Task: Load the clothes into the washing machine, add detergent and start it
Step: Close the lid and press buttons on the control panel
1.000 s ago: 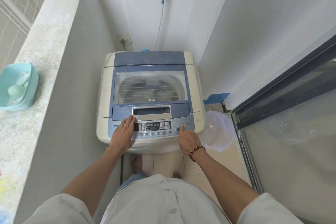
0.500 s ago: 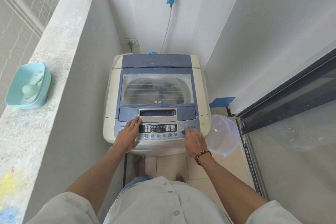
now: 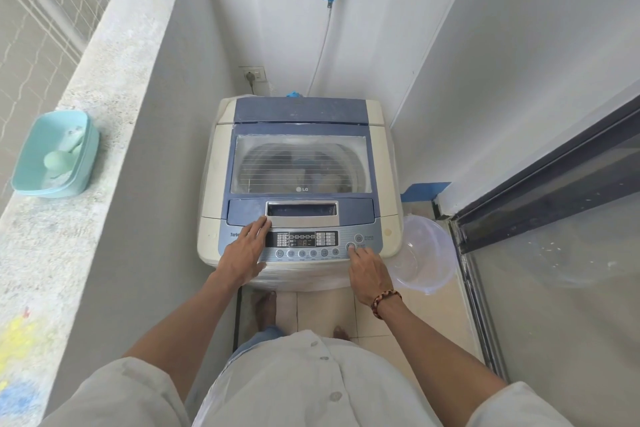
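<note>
**Fingertip on start button, lid closed**

Washing machine (image 3: 381, 163) in the corner, lid down, clothes (image 3: 311, 168) visible through the window. Right hand (image 3: 369, 270) at the panel's right end, fingers loosely curled, index fingertip on the lower round button (image 3: 350, 246), holding nothing. Left hand (image 3: 244, 253) flat on the panel's left side, fingers straight, nothing gripped.

Pressing the start button (image 3: 350, 246) on the washing machine (image 3: 381, 135) with the right hand (image 3: 369, 272); resting the left hand (image 3: 244, 253) flat on the control panel (image 3: 341, 236); lid (image 3: 300, 163) closed.
</note>
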